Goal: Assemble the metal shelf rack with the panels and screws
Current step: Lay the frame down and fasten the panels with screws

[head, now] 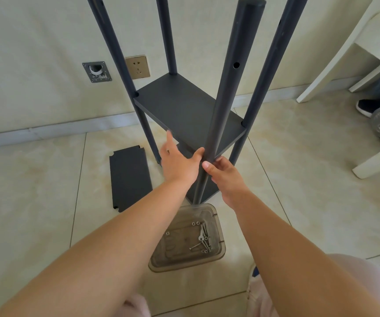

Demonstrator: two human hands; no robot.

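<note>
Both forearms are bare from the near edge of the view to the wrists, with no sleeves, watch or rings showing on the left hand (pixel 180 163) or the right hand (pixel 225 177). Pale pink trousers (pixel 365 271) cover the legs nearest the camera.

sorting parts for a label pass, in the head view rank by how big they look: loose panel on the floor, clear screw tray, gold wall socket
1. loose panel and clear screw tray: much alike in area; the tray lies nearer the camera, so no ranking between them.
2. gold wall socket: plainly smallest, though farthest away.
</note>
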